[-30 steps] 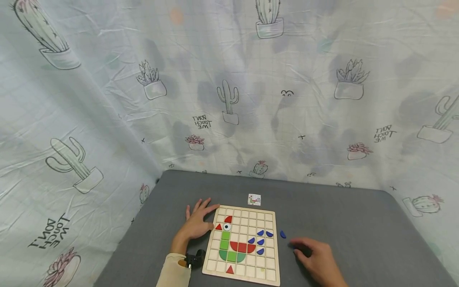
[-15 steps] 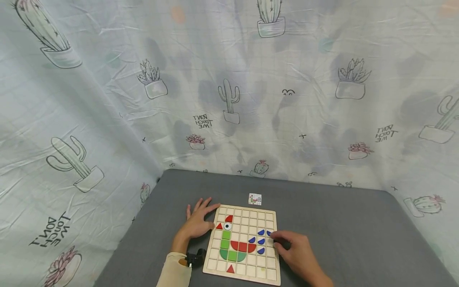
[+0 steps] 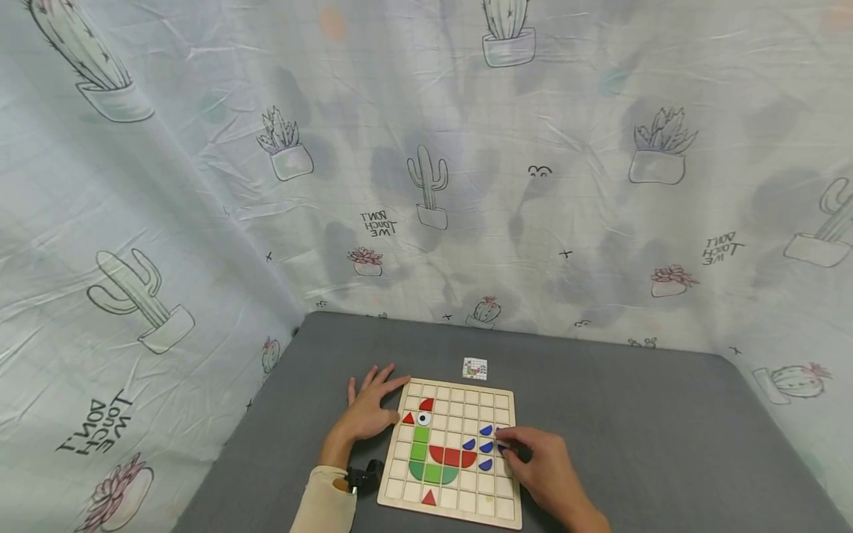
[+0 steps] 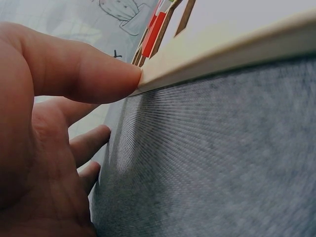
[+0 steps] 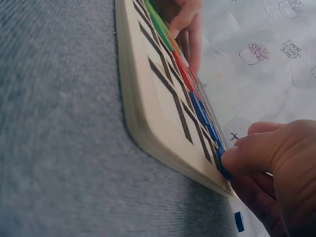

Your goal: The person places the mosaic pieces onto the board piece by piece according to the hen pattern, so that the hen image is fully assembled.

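A wooden grid board (image 3: pixel 468 485) holds flat coloured pieces: green squares (image 3: pixel 419 451), red pieces (image 3: pixel 452 458), red triangles, a white eye disc (image 3: pixel 423 419) and several blue half-circles (image 3: pixel 486 465). My left hand (image 3: pixel 366 414) lies at the board's left side, fingers spread, with the thumb (image 4: pixel 113 81) against its edge and the index finger by the far left corner. Over the right-hand column, my right hand (image 3: pixel 543 463) pinches a blue half-circle (image 5: pixel 223 170) down at a cell, its fingers partly hiding it and a neighbouring blue piece.
A small printed card (image 3: pixel 475 369) showing a coloured grid picture lies beyond the board on the grey table (image 3: pixel 620 414). One loose blue piece (image 5: pixel 239 221) is just off the board's edge, beside my right hand. A cactus-patterned curtain (image 3: pixel 440 281) surrounds the table.
My right hand has moved left from the table onto the board's right column, bringing a blue half-circle to a cell there. My left hand has stayed at the board's edge.
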A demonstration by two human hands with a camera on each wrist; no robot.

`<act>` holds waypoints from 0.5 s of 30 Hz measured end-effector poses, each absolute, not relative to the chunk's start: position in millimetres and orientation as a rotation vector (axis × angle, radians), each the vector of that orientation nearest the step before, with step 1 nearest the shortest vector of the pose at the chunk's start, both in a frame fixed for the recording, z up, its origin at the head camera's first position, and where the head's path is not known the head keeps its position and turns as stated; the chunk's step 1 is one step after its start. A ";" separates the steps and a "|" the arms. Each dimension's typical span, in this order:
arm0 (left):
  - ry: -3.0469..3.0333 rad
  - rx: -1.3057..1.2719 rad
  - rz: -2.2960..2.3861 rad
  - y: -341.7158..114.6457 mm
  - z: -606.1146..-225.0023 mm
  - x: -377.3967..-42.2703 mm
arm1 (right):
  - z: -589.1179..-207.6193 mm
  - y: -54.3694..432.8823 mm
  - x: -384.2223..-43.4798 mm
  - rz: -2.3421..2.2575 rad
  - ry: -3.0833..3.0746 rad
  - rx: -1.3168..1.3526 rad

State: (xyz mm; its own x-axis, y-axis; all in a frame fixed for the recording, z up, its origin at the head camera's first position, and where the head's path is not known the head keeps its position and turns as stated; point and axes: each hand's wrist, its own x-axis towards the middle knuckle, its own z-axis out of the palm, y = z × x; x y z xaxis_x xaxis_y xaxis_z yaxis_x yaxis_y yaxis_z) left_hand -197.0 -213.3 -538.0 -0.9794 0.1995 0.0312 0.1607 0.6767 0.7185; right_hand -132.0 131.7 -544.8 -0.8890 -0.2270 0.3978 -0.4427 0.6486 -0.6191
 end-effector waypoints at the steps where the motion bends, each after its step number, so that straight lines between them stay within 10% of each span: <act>1: 2.829 0.301 1.203 -213.5 -537.8 -197.0 | -544.7 131.5 -132.1 1.084 -2.587 0.540; 15: 2.835 0.300 1.190 -214.2 -537.4 -196.4 | -537.5 122.6 -129.1 1.015 -2.712 0.442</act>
State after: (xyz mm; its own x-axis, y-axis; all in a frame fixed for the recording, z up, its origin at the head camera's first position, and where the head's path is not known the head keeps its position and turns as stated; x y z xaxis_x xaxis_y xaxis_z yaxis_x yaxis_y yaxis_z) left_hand -196.4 -214.2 -537.4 -0.9798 0.1984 0.0269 0.1581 0.6844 0.7118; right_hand -129.1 122.6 -537.5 -0.9325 -0.2033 0.2985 -0.3494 0.7173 -0.6028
